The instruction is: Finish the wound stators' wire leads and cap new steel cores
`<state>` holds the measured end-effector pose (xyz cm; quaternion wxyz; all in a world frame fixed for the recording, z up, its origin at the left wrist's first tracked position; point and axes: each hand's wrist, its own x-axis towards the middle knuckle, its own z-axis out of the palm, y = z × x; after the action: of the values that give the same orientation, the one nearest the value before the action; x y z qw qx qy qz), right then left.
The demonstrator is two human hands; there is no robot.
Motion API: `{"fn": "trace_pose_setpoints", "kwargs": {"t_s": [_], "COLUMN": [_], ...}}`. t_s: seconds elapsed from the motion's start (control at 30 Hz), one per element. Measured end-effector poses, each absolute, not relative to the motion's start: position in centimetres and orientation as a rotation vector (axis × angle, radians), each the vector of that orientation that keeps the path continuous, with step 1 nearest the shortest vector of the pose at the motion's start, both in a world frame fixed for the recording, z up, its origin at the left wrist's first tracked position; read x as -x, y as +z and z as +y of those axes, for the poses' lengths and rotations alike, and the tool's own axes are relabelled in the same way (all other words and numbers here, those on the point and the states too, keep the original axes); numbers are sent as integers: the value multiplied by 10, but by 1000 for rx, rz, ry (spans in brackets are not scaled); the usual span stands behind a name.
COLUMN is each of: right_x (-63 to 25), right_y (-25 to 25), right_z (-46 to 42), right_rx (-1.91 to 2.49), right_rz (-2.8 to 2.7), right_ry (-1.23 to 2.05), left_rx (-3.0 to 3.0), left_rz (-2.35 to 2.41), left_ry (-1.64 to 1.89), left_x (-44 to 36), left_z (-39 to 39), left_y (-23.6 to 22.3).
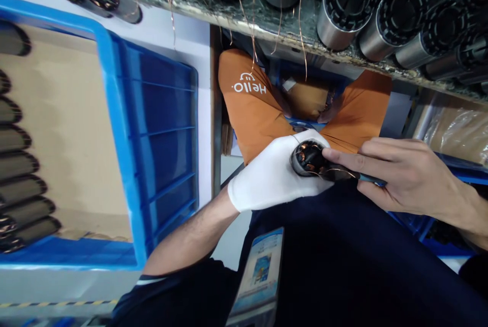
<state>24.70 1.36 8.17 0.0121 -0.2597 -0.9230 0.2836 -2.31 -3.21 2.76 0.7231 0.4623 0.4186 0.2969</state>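
Observation:
My left hand (272,169), in a white glove, is wrapped round a motor stator (309,158), a metal cylinder with a black slotted end and copper windings inside. The stator's open end faces up towards me. My bare right hand (396,174) grips a small hand tool (368,178) with a dark and blue handle; its kind is mostly hidden by the fingers. The tool's tip lies at the stator's right rim, beside a thin copper wire. My right index finger reaches to the edge of the stator.
Several stators (345,6) stand on a worn bench (213,9) ahead, with loose copper wires hanging over its edge. On the left, a blue crate (114,113) lined with cardboard holds a row of stators. A badge (259,271) hangs over my dark shirt.

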Motion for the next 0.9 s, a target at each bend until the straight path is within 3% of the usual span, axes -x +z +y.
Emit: {"fn": "trace_pose_setpoints", "kwargs": {"t_s": [0.13, 0.37, 0.5, 0.63, 0.8, 0.9], "right_x": [-246, -236, -235, -240, -244, -242], "right_y": [79, 75, 77, 80, 78, 73], "right_z": [13, 10, 11, 12, 11, 11], "right_rx": [935, 916, 959, 919, 1026, 1082], "right_rz": [-2847, -2883, -2808, -2866, -2850, -2865], "right_ry": [992, 784, 956, 803, 976, 889], "left_rx": [-1065, -1346, -1385, -1359, -1361, -1385], "left_rz": [1001, 1242, 1217, 1176, 1168, 1197], "left_ry": [670, 525, 488, 515, 556, 557], "left_x": [21, 8, 5, 4, 2, 0], "left_z": [-33, -29, -24, -23, -26, -28], "left_y": [22, 27, 36, 35, 23, 21]}}
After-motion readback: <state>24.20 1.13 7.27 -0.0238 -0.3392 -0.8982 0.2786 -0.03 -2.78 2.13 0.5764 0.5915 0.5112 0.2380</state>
